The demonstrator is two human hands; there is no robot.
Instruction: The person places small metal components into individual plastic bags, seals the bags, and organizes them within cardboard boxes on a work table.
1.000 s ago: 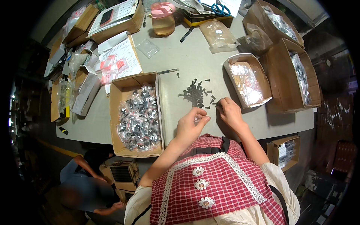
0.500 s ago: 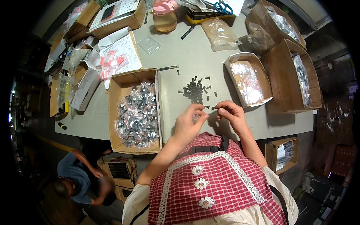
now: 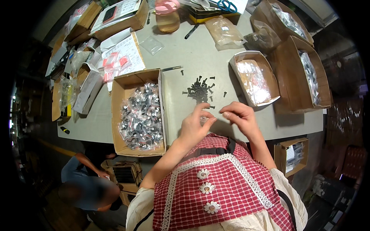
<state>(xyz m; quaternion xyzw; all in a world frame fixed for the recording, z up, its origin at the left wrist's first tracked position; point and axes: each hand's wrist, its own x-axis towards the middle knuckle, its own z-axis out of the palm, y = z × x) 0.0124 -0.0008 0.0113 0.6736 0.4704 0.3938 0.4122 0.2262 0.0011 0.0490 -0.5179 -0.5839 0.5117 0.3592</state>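
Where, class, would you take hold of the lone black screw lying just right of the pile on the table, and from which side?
Pinch the lone black screw across its shank with two fingers, coming straight down from above. It lies flat on the grey table, apart from the pile of screws, so nothing crowds its sides.

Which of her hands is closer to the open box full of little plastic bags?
Left. The left hand is just beside the cardboard box of small bags, right of its near corner. The right hand lies farther right, beyond the left hand, below the pile of dark screws.
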